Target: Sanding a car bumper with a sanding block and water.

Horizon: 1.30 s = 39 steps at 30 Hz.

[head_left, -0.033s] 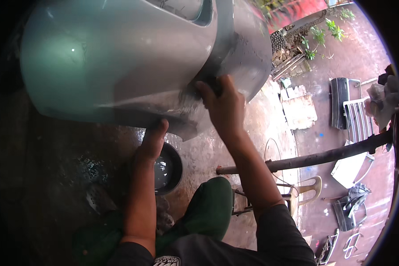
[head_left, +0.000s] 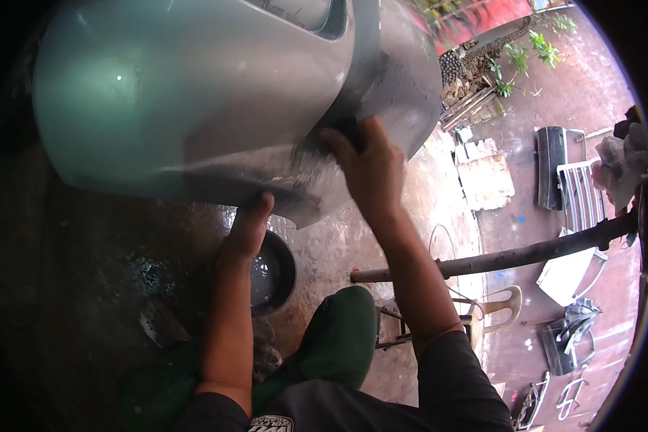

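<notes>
A silver-grey car bumper (head_left: 245,86) with a wet sheen fills the upper left and middle, its right part darker and dull. My right hand (head_left: 374,173) presses a small dark pad (head_left: 348,132) against the bumper's wet, scuffed surface near the dark recess. The fingers curl around the pad and hide much of it. My left hand (head_left: 249,230) holds the bumper's lower edge, thumb at the rim and the other fingers hidden beneath. Just below that edge, a round dark basin (head_left: 286,284) with water stands on the floor, partly behind my left forearm.
A pole (head_left: 497,260) runs across the right side, above a beige plastic chair (head_left: 507,308). Farther right lie car doors, one a dark door (head_left: 551,169), and a white slatted panel (head_left: 582,194). Plants (head_left: 543,50) grow at the upper right. The floor (head_left: 338,252) looks wet.
My right hand and the dark pad have shifted slightly to the right along the bumper. My left hand keeps its place on the edge.
</notes>
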Tool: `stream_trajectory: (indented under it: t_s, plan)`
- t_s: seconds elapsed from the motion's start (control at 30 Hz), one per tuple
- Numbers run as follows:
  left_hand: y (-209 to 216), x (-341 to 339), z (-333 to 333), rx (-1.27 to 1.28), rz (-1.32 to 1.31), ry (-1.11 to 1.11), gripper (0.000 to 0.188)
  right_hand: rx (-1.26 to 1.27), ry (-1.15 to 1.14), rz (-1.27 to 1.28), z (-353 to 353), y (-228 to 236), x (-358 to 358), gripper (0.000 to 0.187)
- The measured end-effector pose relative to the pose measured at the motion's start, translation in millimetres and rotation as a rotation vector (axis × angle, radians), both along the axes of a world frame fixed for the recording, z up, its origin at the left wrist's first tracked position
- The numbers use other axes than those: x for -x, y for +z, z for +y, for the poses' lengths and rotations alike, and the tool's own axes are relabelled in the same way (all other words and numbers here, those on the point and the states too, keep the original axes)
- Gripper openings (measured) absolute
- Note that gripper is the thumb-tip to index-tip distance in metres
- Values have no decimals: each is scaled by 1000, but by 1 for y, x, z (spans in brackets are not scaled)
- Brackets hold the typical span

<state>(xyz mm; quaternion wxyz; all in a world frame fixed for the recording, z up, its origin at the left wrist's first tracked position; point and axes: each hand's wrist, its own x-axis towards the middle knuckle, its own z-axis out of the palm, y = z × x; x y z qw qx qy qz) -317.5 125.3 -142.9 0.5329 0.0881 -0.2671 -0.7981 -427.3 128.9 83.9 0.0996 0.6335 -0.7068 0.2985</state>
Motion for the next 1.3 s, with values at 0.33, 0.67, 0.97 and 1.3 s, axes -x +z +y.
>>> stream_trajectory:
  t_s: [0.33,0.67,0.97,1.3]
  plan:
    - [-7,4,1,-11,-12,52,64,25,-4,-43,6,-5,12,36]
    - [-14,3,-10,48,40,42,74,465,-76,-24,-2,-49,-11,51]
    - [6,-5,-4,56,34,58,77,438,-117,34,0,-66,-12,49]
    - [4,-8,-7,113,10,44,79,587,25,-81,-10,-64,-11,41]
